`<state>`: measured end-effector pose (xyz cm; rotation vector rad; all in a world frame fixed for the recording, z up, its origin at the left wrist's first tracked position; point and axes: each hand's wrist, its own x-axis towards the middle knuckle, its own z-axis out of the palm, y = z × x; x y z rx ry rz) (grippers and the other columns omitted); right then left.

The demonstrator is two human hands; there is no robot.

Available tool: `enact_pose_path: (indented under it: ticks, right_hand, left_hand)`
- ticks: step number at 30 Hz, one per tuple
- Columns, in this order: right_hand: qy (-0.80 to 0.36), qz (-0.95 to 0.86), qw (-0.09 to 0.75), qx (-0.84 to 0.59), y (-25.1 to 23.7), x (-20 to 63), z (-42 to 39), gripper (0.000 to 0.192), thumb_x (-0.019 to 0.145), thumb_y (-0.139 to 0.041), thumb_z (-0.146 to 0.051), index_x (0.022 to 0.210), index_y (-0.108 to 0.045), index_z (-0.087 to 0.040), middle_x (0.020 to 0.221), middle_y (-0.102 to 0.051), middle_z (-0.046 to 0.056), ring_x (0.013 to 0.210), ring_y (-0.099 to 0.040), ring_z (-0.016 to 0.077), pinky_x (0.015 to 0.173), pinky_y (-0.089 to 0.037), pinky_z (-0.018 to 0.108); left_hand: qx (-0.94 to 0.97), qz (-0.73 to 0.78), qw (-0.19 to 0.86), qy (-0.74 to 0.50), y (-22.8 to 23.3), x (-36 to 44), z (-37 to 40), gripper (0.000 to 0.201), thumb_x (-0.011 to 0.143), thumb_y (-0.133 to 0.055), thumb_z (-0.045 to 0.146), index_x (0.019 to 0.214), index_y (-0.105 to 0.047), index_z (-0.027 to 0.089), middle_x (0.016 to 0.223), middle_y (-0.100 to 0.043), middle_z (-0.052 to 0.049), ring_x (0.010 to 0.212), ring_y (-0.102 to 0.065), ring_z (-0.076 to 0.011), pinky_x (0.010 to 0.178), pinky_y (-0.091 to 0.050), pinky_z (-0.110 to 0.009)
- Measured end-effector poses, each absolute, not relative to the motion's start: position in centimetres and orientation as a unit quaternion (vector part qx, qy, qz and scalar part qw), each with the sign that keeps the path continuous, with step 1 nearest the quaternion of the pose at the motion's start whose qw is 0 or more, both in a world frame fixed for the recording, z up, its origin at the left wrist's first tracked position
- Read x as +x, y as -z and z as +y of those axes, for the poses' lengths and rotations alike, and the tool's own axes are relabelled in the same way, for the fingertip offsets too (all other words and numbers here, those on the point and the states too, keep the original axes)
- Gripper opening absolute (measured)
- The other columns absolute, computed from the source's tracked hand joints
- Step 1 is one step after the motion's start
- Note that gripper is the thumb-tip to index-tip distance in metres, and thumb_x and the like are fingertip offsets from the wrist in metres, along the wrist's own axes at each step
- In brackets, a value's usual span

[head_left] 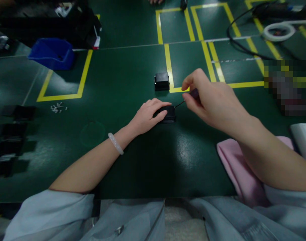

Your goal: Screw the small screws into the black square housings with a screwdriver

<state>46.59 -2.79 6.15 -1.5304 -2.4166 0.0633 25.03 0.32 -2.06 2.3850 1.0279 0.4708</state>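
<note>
On the green table, my left hand (153,115) grips a small black box (170,115), thumb on the near side and fingers over its top. My right hand (205,97) is closed around the dark handle of a screwdriver (194,94). The thin shaft slants down to the left, its tip at the box's far right corner. Whether the tip sits in a screw is too small to tell. A second black box (162,81) stands a little farther back, apart from both hands.
A small pile of screws (58,107) lies left, near a blue bin (52,53). Several dark blocks (9,144) stand at the left edge. A pink cloth (233,157) lies under my right forearm. A cable (233,36) and a white coil (279,31) are far right. Another person's hand (156,1) shows at the top.
</note>
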Motion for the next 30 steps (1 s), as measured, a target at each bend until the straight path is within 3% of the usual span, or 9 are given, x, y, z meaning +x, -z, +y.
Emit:
enact_pose_path:
  ticks: [6, 11, 17, 23, 27, 30]
  right_hand:
    - [0.009, -0.847, 0.116, -0.519, -6.35, 46.51, -2.91, 0.033, 0.096, -0.034, -0.039, 0.104, -0.056, -0.015, 0.071, -0.061, 0.002, 0.058, -0.056, 0.0166, 0.052, -0.029, 0.028]
    - [-0.020, -0.838, 0.131, -0.530, -6.25, 46.52, -2.80, 0.029, 0.094, -0.035, -0.032, 0.114, -0.049, -0.016, 0.091, -0.067, 0.007, 0.068, -0.061, 0.0182, 0.056, -0.035, 0.029]
    - [0.004, -0.840, 0.101, -0.534, -6.25, 46.50, -2.72, 0.038, 0.096, -0.029, -0.042, 0.107, -0.054, -0.017, 0.074, -0.063, 0.004, 0.062, -0.058, 0.0180, 0.053, -0.030, 0.028]
    - [-0.033, -0.838, 0.137, -0.527, -6.38, 46.45, -2.84, 0.029, 0.093, -0.035, -0.031, 0.115, -0.048, -0.016, 0.090, -0.067, 0.007, 0.073, -0.062, 0.0194, 0.060, -0.038, 0.030]
    - [-0.004, -0.844, 0.123, -0.523, -6.33, 46.46, -2.85, 0.036, 0.096, -0.032, -0.041, 0.105, -0.055, -0.016, 0.072, -0.061, 0.002, 0.060, -0.056, 0.0166, 0.052, -0.030, 0.028]
    - [0.002, -0.842, 0.118, -0.527, -6.28, 46.47, -2.84, 0.034, 0.096, -0.030, -0.038, 0.108, -0.054, -0.016, 0.074, -0.063, 0.003, 0.060, -0.057, 0.0170, 0.053, -0.030, 0.028]
  left_hand:
    - [0.877, 0.375, 0.245, -0.172, 2.12, 25.06, 0.28, 0.039, 0.099, -0.038, 0.035, 0.131, -0.055, 0.020, 0.115, -0.060, -0.006, 0.106, -0.053, -0.0200, 0.092, -0.039, -0.033]
    - [0.877, 0.376, 0.245, -0.173, 2.16, 25.04, 0.36, 0.039, 0.099, -0.038, 0.036, 0.130, -0.055, 0.020, 0.115, -0.060, -0.006, 0.107, -0.053, -0.0202, 0.093, -0.039, -0.034]
    - [0.878, 0.374, 0.243, -0.175, 2.15, 25.09, 0.37, 0.039, 0.098, -0.039, 0.035, 0.129, -0.056, 0.019, 0.115, -0.060, -0.006, 0.107, -0.053, -0.0202, 0.092, -0.039, -0.034]
    - [0.875, 0.378, 0.245, -0.175, 2.21, 25.06, 0.37, 0.039, 0.098, -0.039, 0.036, 0.129, -0.056, 0.019, 0.114, -0.060, -0.006, 0.106, -0.053, -0.0203, 0.093, -0.040, -0.034]
    - [0.876, 0.378, 0.244, -0.173, 2.16, 25.05, 0.40, 0.040, 0.098, -0.038, 0.037, 0.129, -0.055, 0.020, 0.114, -0.060, -0.006, 0.105, -0.053, -0.0207, 0.092, -0.040, -0.034]
    - [0.875, 0.382, 0.245, -0.169, 2.12, 25.06, 0.41, 0.040, 0.098, -0.037, 0.037, 0.130, -0.055, 0.020, 0.115, -0.060, -0.006, 0.106, -0.053, -0.0209, 0.092, -0.040, -0.034]
